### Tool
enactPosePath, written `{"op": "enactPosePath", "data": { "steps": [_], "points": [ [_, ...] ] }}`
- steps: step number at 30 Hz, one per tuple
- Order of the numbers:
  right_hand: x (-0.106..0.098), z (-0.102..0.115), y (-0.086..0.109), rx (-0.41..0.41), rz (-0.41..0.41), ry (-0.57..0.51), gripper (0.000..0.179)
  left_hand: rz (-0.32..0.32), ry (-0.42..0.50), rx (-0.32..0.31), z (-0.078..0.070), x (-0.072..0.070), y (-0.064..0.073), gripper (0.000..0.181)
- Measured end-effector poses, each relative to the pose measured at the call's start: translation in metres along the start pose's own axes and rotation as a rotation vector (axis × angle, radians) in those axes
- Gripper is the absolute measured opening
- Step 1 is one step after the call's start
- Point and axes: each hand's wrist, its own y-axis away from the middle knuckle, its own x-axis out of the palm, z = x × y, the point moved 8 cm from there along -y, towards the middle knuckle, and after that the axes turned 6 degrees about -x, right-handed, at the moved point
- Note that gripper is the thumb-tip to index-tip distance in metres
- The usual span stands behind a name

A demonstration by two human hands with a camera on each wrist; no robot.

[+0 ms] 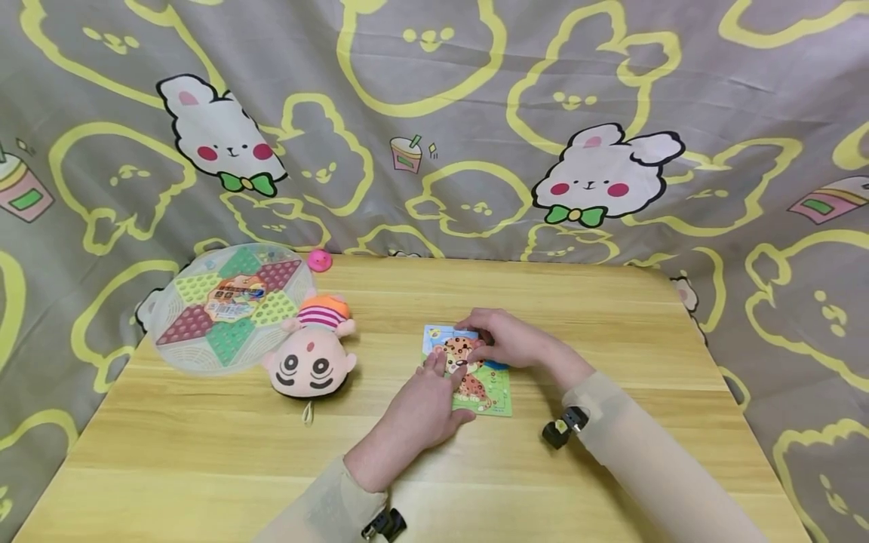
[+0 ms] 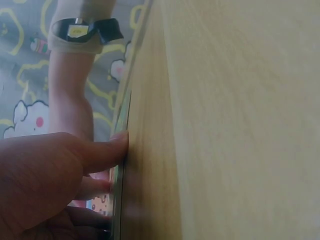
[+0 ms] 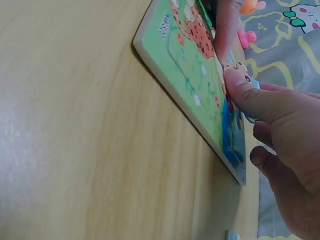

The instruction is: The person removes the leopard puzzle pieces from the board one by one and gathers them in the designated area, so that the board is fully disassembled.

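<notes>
A jigsaw board (image 1: 501, 400) with a spotted leopard picture lies on the wooden table under both hands. My left hand (image 1: 424, 403) rests across its left side. Its fingertips press the picture, and its thumb (image 2: 112, 150) reaches along the near edge. From the far right side, my right hand (image 1: 505, 339) bends over the board. Its thumb (image 3: 240, 90) and fingers pinch a puzzle piece (image 3: 256, 83) with part of the leopard's face, tilted over the board in the right wrist view. The right hand covers the board's far right corner in the head view.
Left of the board lies a plush doll (image 1: 312, 362) with a striped top. Behind it a round Chinese checkers board (image 1: 193, 354) leans near the curtain (image 1: 441, 151), beside a small pink toy (image 1: 320, 260). A small piece (image 3: 231, 235) lies near the right hand.
</notes>
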Motion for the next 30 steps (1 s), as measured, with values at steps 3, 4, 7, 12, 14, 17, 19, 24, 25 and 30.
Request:
{"op": "enactPosePath", "data": {
  "steps": [3,4,7,12,14,17,19,24,25,30],
  "points": [
    [0.0,0.002,0.001,-0.007,0.016,0.006,0.054,-0.001,-0.001,-0.001,0.001,0.0,0.0,0.078],
    [0.0,0.002,0.002,-0.012,0.022,0.013,0.055,-0.002,0.0,-0.001,0.001,0.001,0.0,0.078],
    [-0.001,0.005,0.003,-0.025,0.039,0.024,0.058,-0.006,0.015,-0.002,0.002,0.0,0.0,0.078],
    [-0.002,0.009,0.004,-0.022,0.08,0.013,0.064,-0.009,0.016,0.004,0.002,0.0,0.001,0.078],
    [-0.002,0.01,0.004,-0.017,0.096,0.011,0.065,-0.009,0.011,0.007,0.002,0.0,0.001,0.078],
    [-0.003,0.009,0.004,-0.006,0.114,0.021,0.064,-0.014,0.003,0.012,0.001,0.0,0.001,0.078],
    [-0.003,0.009,0.004,0.002,0.122,0.033,0.063,-0.019,-0.003,0.015,0.0,0.0,0.002,0.078],
    [-0.003,0.008,0.005,0.03,0.129,0.058,0.06,-0.023,-0.004,0.018,-0.001,0.0,0.002,0.078],
    [-0.004,0.008,0.005,0.033,0.126,0.063,0.059,-0.023,0.002,0.017,-0.001,0.0,0.002,0.078],
    [-0.012,0.012,0.006,0.041,0.096,0.077,0.056,-0.02,0.019,0.006,0.0,0.0,0.003,0.078]
  ]
}}
